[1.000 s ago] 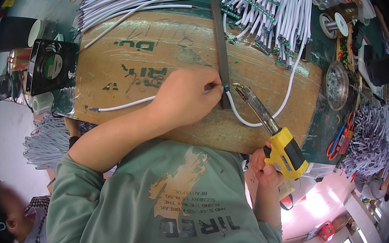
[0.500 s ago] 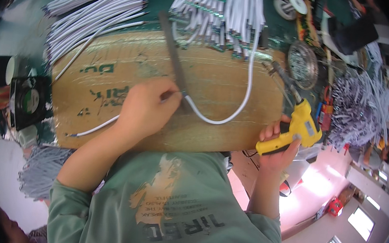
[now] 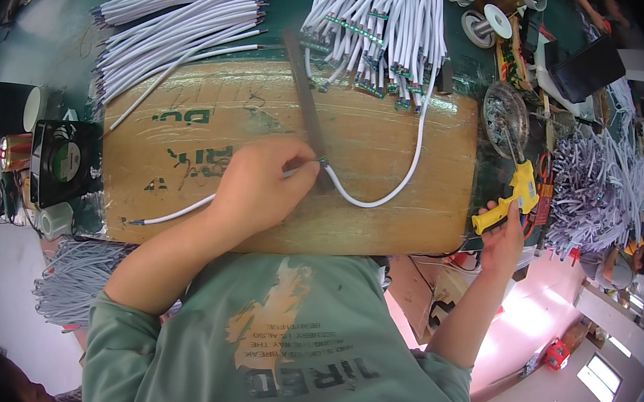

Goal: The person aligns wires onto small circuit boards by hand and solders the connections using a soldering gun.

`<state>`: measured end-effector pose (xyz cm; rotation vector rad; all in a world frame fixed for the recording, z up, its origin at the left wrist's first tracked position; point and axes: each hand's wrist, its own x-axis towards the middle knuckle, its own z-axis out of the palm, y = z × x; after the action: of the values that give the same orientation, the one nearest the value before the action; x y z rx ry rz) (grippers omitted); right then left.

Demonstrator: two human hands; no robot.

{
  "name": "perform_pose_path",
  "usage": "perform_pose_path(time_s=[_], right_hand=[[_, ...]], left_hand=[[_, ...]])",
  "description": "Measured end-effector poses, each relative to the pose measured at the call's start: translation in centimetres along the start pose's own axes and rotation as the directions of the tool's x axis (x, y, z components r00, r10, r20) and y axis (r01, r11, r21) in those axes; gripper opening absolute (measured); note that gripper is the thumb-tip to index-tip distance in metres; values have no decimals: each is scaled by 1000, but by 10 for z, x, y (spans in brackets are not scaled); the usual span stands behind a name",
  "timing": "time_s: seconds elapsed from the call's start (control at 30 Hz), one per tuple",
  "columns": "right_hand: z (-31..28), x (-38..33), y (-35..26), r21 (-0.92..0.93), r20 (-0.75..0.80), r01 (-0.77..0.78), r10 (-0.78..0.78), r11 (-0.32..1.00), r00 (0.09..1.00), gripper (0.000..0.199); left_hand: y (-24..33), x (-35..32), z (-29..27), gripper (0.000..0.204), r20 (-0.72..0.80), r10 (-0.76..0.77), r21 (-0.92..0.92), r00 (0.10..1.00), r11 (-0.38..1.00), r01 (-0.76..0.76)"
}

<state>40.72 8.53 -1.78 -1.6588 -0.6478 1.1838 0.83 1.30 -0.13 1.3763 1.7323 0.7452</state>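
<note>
My left hand (image 3: 264, 182) is closed in a pinch on the end of a white cable (image 3: 183, 210), whose other end lies on the cardboard near my forearm. At the fingertips this end meets a small green piece joined to a second white cable (image 3: 369, 204), which loops right and up to the far bundle. Beneath them runs a flat grey metal strip (image 3: 306, 96). My right hand (image 3: 501, 249) grips the handle of a yellow soldering gun (image 3: 526, 188); its tip reaches into a round metal dish (image 3: 486, 108) at the right.
Cardboard (image 3: 381, 236) covers the near table. White cables lie in a left pile (image 3: 186, 3) and a far bundle (image 3: 382, 17). A solder reel (image 3: 497, 21) stands at the far right, a black fan (image 3: 64, 160) at the left. Other people are at the edges.
My right hand has moved the soldering gun right and away from me, bringing its tip into the dish. My left hand keeps its pinch; the whole view has shifted slightly.
</note>
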Motion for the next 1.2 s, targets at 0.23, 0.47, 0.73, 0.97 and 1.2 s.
perform_pose_path(time_s=[0.23, 0.47, 0.73, 0.97, 1.2], right_hand=[[-15, -4, 4, -435, -65, 85, -126, 897, 990, 55], [-10, -9, 7, -527, -59, 110, -166, 843, 984, 58], [-1, -21, 1, -652, -99, 213, -361, 728, 927, 48], [72, -91, -4, -310, 387, -97, 219, 946, 896, 37], [124, -91, -6, 59, 684, -184, 94, 981, 723, 39]], left_hand=[[20, -13, -9, 14, -87, 190, -70, 978, 978, -196], [21, -19, -10, 13, -112, 357, -25, 928, 932, -361], [25, -19, -13, 13, -111, 379, -23, 919, 923, -384], [37, -29, -17, 14, 73, 247, -427, 966, 883, -194], [60, -33, -27, 34, 370, 673, -564, 640, 710, -421]])
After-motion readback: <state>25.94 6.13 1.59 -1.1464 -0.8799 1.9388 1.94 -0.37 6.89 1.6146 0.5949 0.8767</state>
